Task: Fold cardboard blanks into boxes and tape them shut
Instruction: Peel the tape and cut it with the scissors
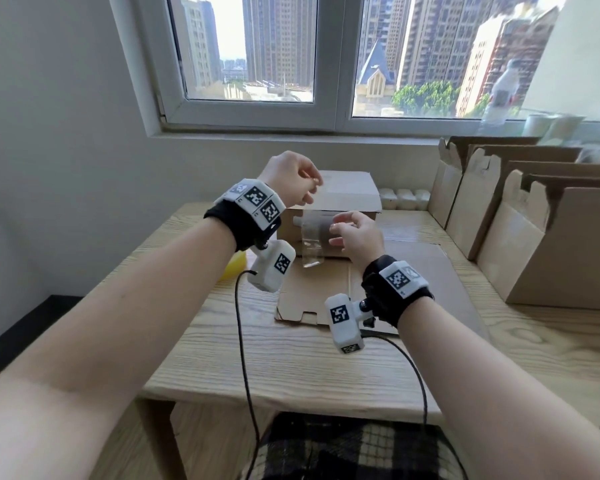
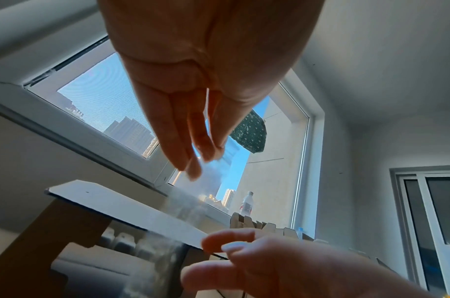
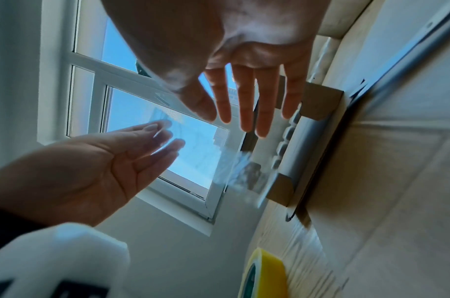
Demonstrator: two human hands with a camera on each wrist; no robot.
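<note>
Box (image 1: 340,216): we find a folded brown cardboard box standing at the back of the bench (image 1: 291,368), its top flap pale and closed, edges slightly overhanging the body.
Tape strip (image 1: 310,244): a clear, wrinkled strip runs over the top flap and hangs down the near face; its lower end curls loose just above the flat blank.
Flat blank (image 1: 326,292): an unfolded cardboard sheet lies on the bench directly in front of the box.
Left hand (image 1: 291,181): raised over the box's left top corner; fingers (image 2: 183,141) straight and pressed close together, pointing down toward the flap. We cannot tell whether they touch the strip.
Right hand (image 1: 357,237): held before the near face, beside the hanging strip; fingers (image 3: 246,104) straight and slightly spread, gripping nothing.
Tape roll (image 3: 265,274): yellow, on the bench to the left of the blank, well apart from both hands.
Stock: further folded cartons (image 1: 520,230) stand in a row along the right side of the bench.
</note>
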